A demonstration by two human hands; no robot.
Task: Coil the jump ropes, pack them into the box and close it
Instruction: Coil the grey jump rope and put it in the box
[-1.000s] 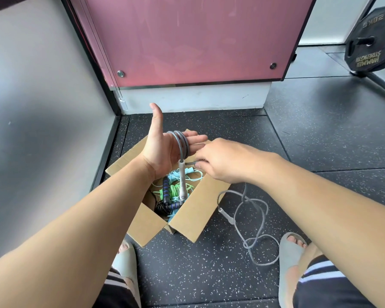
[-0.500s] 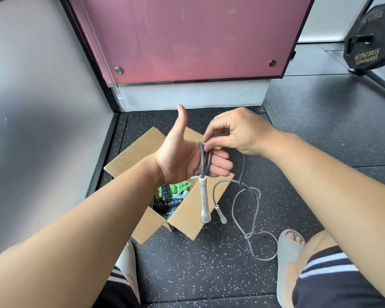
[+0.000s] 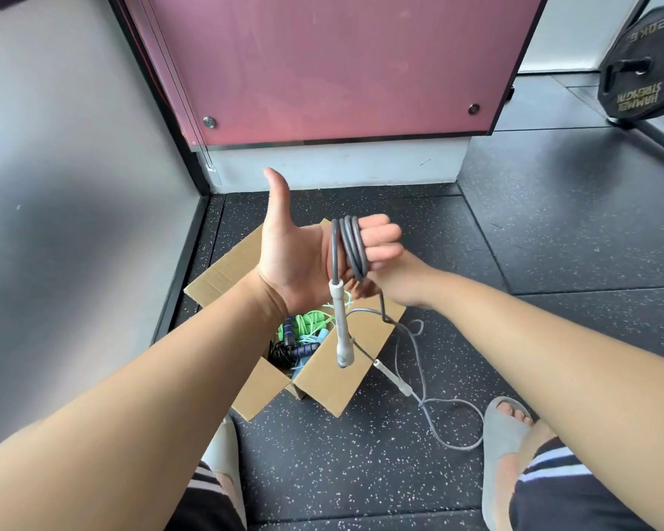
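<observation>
1. A moment ago the right hand (image 3: 399, 285) was up above the left hand (image 3: 296, 262), bringing the grey jump rope (image 3: 351, 247) over the top. Now it is down under the left hand, so one more loop has gone round.
2. That means the coil is growing, but it is not done. A long piece of rope is still loose on the floor (image 3: 361, 473) at the lower right of the frame, with the second handle (image 3: 391, 377) lying there too.
3. The rope is in the middle of the frame, wrapped a few times around the left hand's four fingers (image 3: 380, 239). They are pressed together and bent a little, and the thumb sticks straight up.
4. One white handle (image 3: 340, 327) hangs down from the coil, over the cardboard box (image 3: 322, 381).
5. The right hand's fingers are hidden behind the left hand — I cannot tell how they hold the rope.
6. The box is open just below the hands, with a green rope (image 3: 307, 323) and other ropes inside. I think more winding comes next, then this rope goes in.
</observation>
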